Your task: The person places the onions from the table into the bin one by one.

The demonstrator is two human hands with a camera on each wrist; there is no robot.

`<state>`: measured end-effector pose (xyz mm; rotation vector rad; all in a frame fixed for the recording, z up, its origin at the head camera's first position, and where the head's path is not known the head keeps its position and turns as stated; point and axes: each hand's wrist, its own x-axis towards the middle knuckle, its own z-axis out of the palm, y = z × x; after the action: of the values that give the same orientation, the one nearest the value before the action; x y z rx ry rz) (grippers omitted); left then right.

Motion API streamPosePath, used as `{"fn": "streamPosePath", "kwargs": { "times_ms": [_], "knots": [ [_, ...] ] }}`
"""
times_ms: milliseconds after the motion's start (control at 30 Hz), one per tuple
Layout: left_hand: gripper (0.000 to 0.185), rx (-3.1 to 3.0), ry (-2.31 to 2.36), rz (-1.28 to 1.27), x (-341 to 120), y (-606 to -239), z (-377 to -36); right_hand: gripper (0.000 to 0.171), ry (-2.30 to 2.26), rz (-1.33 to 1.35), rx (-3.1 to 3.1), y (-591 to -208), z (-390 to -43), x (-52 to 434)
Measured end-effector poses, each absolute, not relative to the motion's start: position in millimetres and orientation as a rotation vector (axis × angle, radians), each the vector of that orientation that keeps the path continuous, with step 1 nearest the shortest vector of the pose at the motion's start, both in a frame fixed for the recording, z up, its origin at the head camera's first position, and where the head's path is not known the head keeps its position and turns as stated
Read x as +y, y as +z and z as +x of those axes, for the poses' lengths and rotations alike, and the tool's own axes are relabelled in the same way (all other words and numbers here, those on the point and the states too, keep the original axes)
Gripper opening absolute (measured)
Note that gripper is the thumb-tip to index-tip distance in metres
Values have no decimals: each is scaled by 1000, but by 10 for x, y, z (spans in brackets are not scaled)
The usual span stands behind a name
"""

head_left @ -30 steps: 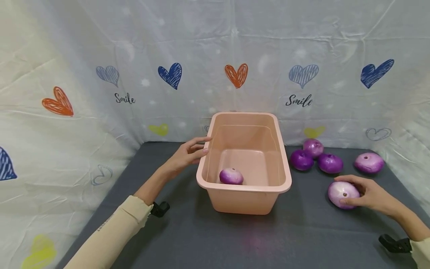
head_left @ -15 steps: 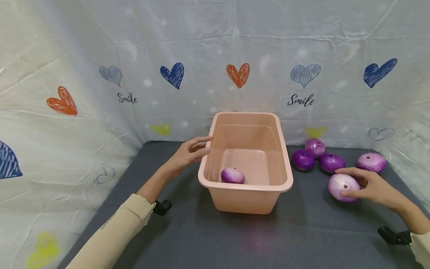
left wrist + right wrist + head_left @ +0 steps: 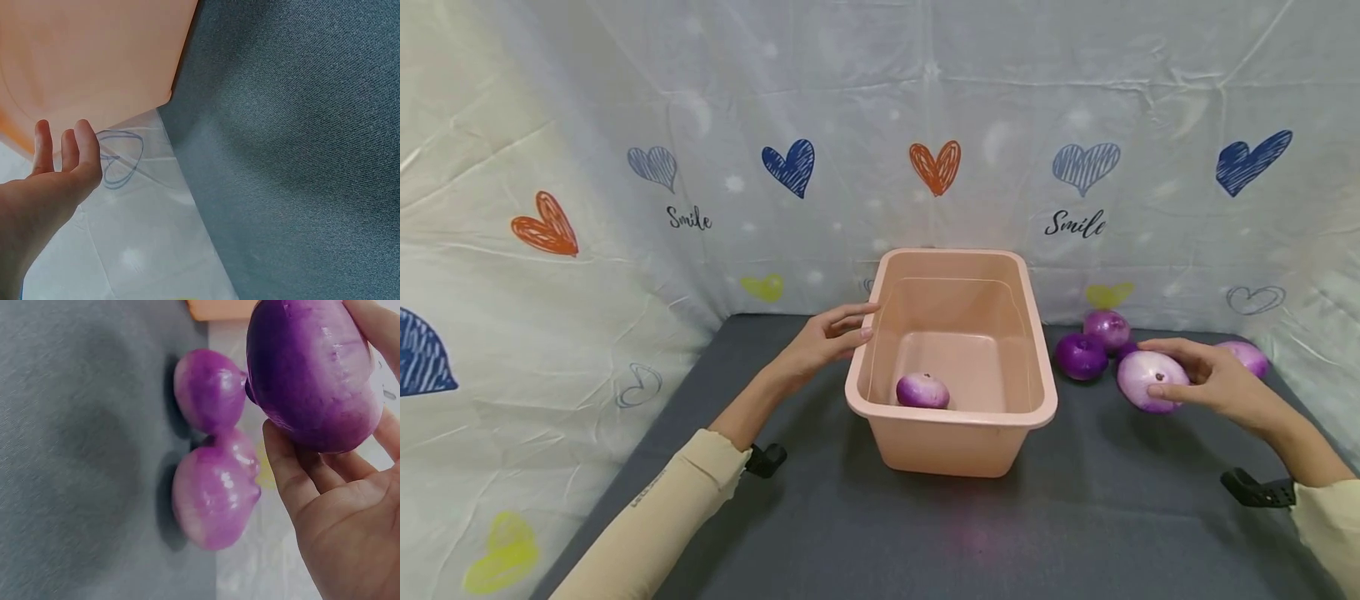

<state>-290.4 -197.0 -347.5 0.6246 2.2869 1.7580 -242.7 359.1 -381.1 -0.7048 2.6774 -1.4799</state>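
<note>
In the head view my right hand (image 3: 1225, 379) holds a purple onion (image 3: 1150, 382) between thumb and fingers, raised over the dark cloth. The right wrist view shows the same onion (image 3: 312, 375) close up, with the fingers curled around its side. A peach plastic tub (image 3: 951, 419) stands in the middle, with one onion (image 3: 922, 391) inside at the near end. My left hand (image 3: 816, 346) rests its fingers against the tub's left rim. In the left wrist view the left hand's (image 3: 53, 187) fingers are slightly bent beside the tub wall (image 3: 94, 56).
Right of the tub, several onions lie on the dark cloth (image 3: 880, 533), among them a deep purple onion (image 3: 1081, 357) and a lighter onion (image 3: 1107, 328). Another onion (image 3: 1247, 357) sits farther right, partly behind my right hand. A white curtain (image 3: 850, 100) with printed hearts hangs behind.
My right hand has lifted the held onion off the cloth and moved it slightly left and away from me. My left hand stays at the tub's rim.
</note>
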Motion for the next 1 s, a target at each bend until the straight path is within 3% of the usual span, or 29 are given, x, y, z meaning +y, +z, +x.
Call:
{"fn": "streamPosePath", "kwargs": {
  "times_ms": [1000],
  "knots": [
    [52, 2264, 1797, 603, -1974, -3484, -2920, 49, -1570, -551, 2720, -3156, -2861, 2933]
  ]
}}
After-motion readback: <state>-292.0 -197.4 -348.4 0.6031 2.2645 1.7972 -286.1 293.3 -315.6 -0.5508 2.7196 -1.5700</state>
